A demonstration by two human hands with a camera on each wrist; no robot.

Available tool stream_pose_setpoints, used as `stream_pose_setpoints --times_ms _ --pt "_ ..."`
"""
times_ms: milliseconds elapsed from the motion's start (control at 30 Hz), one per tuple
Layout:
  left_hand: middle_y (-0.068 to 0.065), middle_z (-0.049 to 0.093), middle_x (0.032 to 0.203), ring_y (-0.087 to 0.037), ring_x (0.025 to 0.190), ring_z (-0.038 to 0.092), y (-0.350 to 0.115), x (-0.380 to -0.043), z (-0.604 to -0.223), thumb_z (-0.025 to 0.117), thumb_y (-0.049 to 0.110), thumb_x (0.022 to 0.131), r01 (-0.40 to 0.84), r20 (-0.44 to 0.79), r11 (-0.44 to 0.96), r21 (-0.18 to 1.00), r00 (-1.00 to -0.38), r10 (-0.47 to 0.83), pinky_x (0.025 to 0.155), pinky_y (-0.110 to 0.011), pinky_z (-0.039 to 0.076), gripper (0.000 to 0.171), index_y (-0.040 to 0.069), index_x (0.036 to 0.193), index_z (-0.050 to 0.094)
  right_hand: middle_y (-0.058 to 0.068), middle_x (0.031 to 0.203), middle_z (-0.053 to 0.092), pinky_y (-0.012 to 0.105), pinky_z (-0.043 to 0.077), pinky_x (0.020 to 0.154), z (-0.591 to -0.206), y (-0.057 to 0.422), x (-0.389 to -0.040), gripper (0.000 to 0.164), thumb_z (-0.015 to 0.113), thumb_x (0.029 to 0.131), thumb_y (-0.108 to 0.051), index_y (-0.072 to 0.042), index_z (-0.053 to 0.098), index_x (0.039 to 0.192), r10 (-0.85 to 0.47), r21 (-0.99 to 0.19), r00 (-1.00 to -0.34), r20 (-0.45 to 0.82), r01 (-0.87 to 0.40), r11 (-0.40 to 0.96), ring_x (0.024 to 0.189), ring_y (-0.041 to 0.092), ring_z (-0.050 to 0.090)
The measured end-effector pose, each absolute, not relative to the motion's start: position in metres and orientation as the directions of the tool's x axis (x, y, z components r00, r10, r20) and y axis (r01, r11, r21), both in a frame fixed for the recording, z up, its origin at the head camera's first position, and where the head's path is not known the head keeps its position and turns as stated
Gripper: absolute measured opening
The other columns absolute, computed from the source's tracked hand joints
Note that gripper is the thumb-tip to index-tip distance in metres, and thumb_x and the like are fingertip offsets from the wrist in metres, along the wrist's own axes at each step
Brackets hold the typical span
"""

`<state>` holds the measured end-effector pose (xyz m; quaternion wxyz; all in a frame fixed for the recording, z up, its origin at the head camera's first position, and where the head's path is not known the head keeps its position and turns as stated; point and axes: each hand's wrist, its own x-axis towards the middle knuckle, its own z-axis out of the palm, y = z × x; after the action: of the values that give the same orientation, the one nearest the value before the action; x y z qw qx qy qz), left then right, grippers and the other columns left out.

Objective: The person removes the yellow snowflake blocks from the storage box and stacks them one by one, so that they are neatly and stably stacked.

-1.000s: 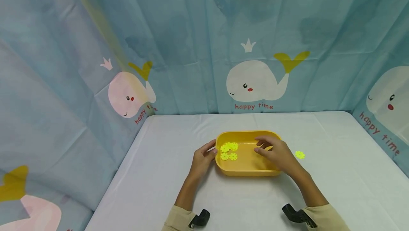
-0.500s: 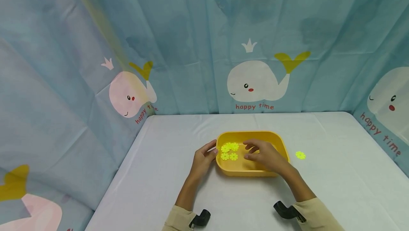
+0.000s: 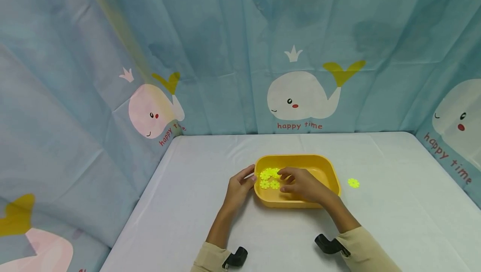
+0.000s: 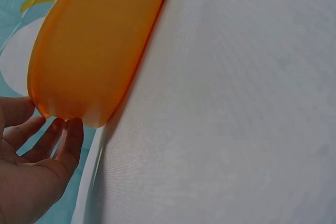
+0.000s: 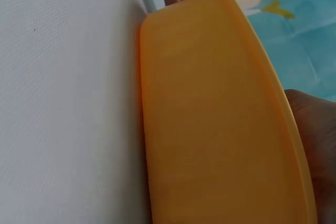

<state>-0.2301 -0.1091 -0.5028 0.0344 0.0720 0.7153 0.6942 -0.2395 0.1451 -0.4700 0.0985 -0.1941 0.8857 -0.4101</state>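
On the white table stands a yellow tray with rounded corners. My left hand grips its left end; in the left wrist view, its thumb is at the rim and its fingertips meet the end wall. Several small yellow flower-shaped discs lie in the tray's left part. My right hand reaches over the tray from the right, thumb and fingers apart, fingertips right beside the discs. In the right wrist view the tray's side wall hides most of that hand.
One more yellow flower-shaped disc lies on the table right of the tray. Blue curtains printed with whales hang behind and beside the table. A black wrist camera mount sits at each sleeve.
My right hand has moved left across the tray, from its right side to the flower-shaped discs. My left hand and the tray have stayed in place.
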Motion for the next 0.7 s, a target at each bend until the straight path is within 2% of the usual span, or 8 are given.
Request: stream_pose_setpoints --times_ms 500,700 --pt "-0.018 0.054 0.157 -0.036 0.140 0.058 -0.108 -0.231 -0.502 0.062 0.012 0.107 0.056 0.053 0.018 0.998 -0.987 0.149 0.102 -0.021 0.056 0.048 0.004 0.154 0.054 0.006 0.120 0.074 0.047 0.060 0.100 -0.474 0.132 -0.251 0.041 0.082 0.093 -0.011 -0.007 0.071 0.132 -0.458 -0.739 -0.887 -0.056 -0.272 0.617 0.106 0.022 0.068" --pt "-0.019 0.054 0.157 -0.037 0.139 0.058 -0.109 -0.229 -0.503 0.061 0.013 0.108 0.063 0.059 0.025 0.998 -0.987 0.151 0.103 -0.022 0.056 0.048 0.003 0.155 0.053 0.004 0.106 0.072 0.040 0.059 0.093 -0.476 0.128 -0.253 0.040 0.083 0.091 -0.009 -0.005 0.072 0.130 -0.464 -0.732 -0.883 -0.062 -0.276 0.623 0.096 0.019 0.063"
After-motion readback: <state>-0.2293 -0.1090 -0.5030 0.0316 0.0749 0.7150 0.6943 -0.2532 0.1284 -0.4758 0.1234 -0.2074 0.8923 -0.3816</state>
